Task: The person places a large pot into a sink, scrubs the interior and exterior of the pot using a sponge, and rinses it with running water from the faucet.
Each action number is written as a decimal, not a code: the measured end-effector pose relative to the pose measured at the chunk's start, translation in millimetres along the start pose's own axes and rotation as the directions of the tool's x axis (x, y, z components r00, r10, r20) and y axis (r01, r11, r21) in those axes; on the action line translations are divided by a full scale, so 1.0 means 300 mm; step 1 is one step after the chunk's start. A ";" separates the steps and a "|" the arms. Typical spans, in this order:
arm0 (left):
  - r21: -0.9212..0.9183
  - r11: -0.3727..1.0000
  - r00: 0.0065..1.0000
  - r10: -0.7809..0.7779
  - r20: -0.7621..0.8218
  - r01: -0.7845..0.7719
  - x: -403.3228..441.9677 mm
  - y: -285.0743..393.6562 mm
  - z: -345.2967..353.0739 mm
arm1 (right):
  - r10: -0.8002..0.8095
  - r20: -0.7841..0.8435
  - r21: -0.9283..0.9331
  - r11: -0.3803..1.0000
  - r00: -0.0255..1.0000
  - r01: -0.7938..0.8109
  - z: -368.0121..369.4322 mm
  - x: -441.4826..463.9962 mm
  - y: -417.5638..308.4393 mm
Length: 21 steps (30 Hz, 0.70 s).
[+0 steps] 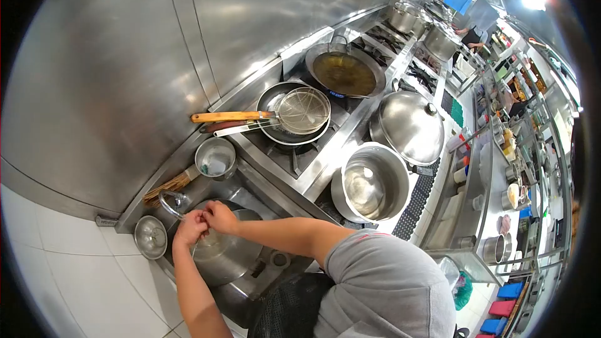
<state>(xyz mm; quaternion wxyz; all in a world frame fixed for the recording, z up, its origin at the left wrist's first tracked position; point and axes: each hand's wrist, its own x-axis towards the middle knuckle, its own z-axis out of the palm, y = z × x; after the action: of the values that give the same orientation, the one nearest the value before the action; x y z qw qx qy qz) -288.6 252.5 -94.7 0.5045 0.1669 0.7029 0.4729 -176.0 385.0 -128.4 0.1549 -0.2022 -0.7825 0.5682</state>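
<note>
My left hand [190,230] and my right hand [221,217] meet above a large metal basin [235,263] in the sink. The fingers of both are curled and pressed together; whatever they may hold is hidden. Beside my left hand is a curved chrome tap [170,199]. A small round metal bowl [150,238] rests at the sink's left rim. Behind the tap lies a bamboo brush [168,189]. A metal pot [215,158] with something pale and green inside stands at the sink's back corner.
Right of the sink, a pan [285,134] on the stove carries a wire skimmer [303,111] with its handle sticking out left. Beyond it, a wok [345,75] holds brownish liquid over a blue flame. A deep pot [370,183] and a domed lid [410,128] stand nearer. Another person [474,39] is far back.
</note>
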 end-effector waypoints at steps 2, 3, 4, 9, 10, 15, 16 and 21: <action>0.671 0.709 0.936 0.346 -0.066 -0.216 -0.018 -0.036 0.036 | 0.015 0.023 -0.043 0.999 1.000 -0.014 0.028 0.002 0.019; 0.670 0.712 0.937 0.342 -0.068 -0.211 -0.017 -0.052 0.047 | 0.019 0.027 -0.042 0.999 0.999 -0.018 0.023 -0.002 -0.006; 0.739 0.654 0.886 0.427 -0.182 -0.163 -0.021 -0.070 0.063 | -0.015 0.014 -0.068 0.998 1.000 0.016 0.011 -0.008 -0.047; 0.677 0.731 0.848 0.408 -0.337 -0.083 -0.054 -0.077 0.079 | -0.129 0.110 -0.020 0.991 0.986 0.132 0.020 0.012 -0.093; 0.678 0.730 0.848 0.410 -0.337 -0.084 -0.078 -0.025 0.084 | -0.142 0.081 0.049 0.989 0.987 0.138 0.023 0.011 -0.091; 0.673 0.708 0.899 0.412 -0.147 -0.214 0.026 -0.150 -0.031 | -0.121 0.125 0.102 0.989 0.985 0.109 0.039 0.034 -0.112; 0.693 0.708 0.933 0.326 -0.149 -0.137 0.004 -0.095 -0.008 | -0.121 0.121 0.034 0.992 0.985 0.118 0.050 0.057 -0.087; 0.384 0.916 0.976 -0.030 -0.215 0.113 -0.016 0.002 0.042 | 0.027 0.277 0.108 0.992 0.961 -0.059 0.039 0.088 -0.111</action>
<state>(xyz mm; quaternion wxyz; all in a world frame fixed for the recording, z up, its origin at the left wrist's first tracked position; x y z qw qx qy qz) -275.7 255.6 -92.3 0.4026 0.1892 0.8374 0.3176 -209.3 379.3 -100.0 0.0439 -0.1290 -0.7579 0.6380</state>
